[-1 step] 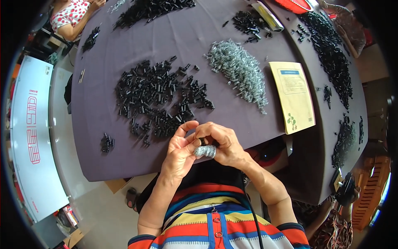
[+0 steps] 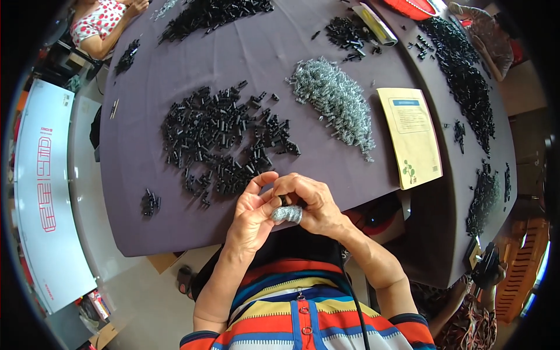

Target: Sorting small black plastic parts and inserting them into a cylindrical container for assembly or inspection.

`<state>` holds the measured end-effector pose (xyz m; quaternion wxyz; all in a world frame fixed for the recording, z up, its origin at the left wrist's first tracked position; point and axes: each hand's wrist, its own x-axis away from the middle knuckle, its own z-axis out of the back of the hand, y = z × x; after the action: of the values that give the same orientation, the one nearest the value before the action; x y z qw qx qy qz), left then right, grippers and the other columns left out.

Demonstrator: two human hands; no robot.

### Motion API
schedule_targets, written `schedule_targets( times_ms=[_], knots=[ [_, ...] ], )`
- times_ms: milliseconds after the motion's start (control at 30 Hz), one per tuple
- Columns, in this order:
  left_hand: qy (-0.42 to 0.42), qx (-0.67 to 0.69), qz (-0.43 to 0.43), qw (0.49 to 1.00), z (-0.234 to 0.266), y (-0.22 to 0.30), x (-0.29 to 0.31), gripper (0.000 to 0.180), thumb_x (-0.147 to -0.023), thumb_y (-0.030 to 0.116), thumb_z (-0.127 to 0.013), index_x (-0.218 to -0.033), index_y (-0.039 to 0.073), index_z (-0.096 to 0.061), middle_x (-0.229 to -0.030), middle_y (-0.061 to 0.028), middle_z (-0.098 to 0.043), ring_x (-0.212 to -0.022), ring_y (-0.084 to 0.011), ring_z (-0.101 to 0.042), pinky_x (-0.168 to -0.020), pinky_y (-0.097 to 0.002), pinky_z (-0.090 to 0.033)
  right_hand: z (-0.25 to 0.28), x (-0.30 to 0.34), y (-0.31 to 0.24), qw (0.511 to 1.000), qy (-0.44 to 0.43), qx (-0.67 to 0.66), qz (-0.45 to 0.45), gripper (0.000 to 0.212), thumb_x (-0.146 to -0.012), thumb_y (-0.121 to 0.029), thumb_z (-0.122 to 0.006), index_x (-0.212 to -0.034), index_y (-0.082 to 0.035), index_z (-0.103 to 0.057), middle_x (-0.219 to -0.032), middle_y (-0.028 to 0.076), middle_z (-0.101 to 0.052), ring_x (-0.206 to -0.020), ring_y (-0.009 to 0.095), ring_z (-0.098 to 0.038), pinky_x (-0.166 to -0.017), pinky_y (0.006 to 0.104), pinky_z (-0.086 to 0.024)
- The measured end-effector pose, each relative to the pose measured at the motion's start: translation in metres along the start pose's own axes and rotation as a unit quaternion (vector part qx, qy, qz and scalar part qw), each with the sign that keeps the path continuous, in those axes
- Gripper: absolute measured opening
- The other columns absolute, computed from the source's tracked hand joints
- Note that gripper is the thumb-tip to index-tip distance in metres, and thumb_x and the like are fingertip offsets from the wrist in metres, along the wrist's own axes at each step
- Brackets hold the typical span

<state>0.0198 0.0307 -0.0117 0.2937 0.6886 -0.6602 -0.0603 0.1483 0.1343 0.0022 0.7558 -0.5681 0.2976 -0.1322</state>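
My left hand and my right hand meet just past the table's near edge, both closed with their fingertips pinched together. Between them sits a small black tubular piece, mostly hidden by the fingers. A ridged grey wrapping lies at my right thumb and seems to cover it. Beyond my hands spreads a loose pile of short black tubular pieces. To the right of that pile is a heap of small clear, spring-like or tubular pieces.
A grey-purple cloth covers the table. At the right edge lies a yellow booklet. More black pieces line the adjoining table. Co-workers sit at far left and at right. A small black cluster is at near left.
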Motion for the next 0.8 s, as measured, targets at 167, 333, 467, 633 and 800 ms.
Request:
schedule_targets(
  times_ms=[167, 333, 467, 633, 800],
  knots=[
    [0.033, 0.009, -0.018, 0.999, -0.006, -0.002, -0.001, 0.045, -0.084, -0.001, -0.067, -0.124, 0.006, -0.046, -0.099, -0.0098, -0.064, -0.087, -0.0152, -0.062, -0.074, -0.0257, -0.052, -0.001, 0.001, 0.0, 1.0, 0.007, 0.005, -0.004, 0.028, -0.075, -0.005, -0.074, -0.096, -0.003, -0.055, -0.092, 0.008, -0.063, -0.077, 0.02, -0.06, -0.064, 0.0286, -0.048],
    [-0.002, 0.03, -0.026, 0.999, 0.001, -0.005, 0.002, 0.042, -0.086, -0.001, -0.064, -0.124, 0.006, -0.047, -0.095, -0.0098, -0.064, -0.071, -0.0099, -0.056, -0.061, -0.0243, -0.043, 0.027, -0.003, -0.016, 0.99, 0.047, 0.126, -0.032, 0.045, -0.073, -0.012, -0.078, -0.114, -0.007, -0.06, -0.109, 0.011, -0.059, -0.081, 0.02, -0.061, -0.066, 0.0313, -0.051],
    [-0.005, 0.013, -0.039, 0.999, -0.001, -0.005, -0.001, 0.028, -0.087, 0.001, -0.063, -0.115, 0.005, -0.057, -0.091, -0.0093, -0.064, -0.063, -0.0085, -0.052, -0.06, -0.0244, -0.043, 0.055, -0.02, -0.003, 0.92, 0.186, 0.34, -0.05, 0.025, -0.076, 0.003, -0.062, -0.099, -0.006, -0.062, -0.096, 0.01, -0.06, -0.084, 0.032, -0.06, -0.069, 0.0372, -0.049],
    [-0.029, 0.01, -0.053, 0.998, 0.007, -0.006, -0.002, 0.018, -0.088, 0.004, -0.062, -0.106, 0.004, -0.064, -0.093, -0.0094, -0.065, -0.065, -0.008, -0.056, -0.06, -0.0251, -0.043, 0.067, -0.047, 0.014, 0.823, 0.15, 0.548, 0.004, 0.032, -0.071, 0.004, -0.056, -0.099, -0.01, -0.062, -0.089, 0.008, -0.056, -0.086, 0.028, -0.055, -0.075, 0.0391, -0.044],
    [-0.058, 0.026, -0.079, 0.995, 0.007, -0.006, 0.001, 0.022, -0.086, 0.001, -0.061, -0.108, 0.002, -0.063, -0.09, -0.0092, -0.063, -0.069, -0.009, -0.052, -0.061, -0.0238, -0.041, 0.065, -0.06, 0.023, 0.792, 0.106, 0.601, 0.022, 0.011, -0.076, -0.006, -0.057, -0.084, -0.009, -0.064, -0.084, 0.007, -0.058, -0.085, 0.028, -0.055, -0.073, 0.0402, -0.043]
  ],
)
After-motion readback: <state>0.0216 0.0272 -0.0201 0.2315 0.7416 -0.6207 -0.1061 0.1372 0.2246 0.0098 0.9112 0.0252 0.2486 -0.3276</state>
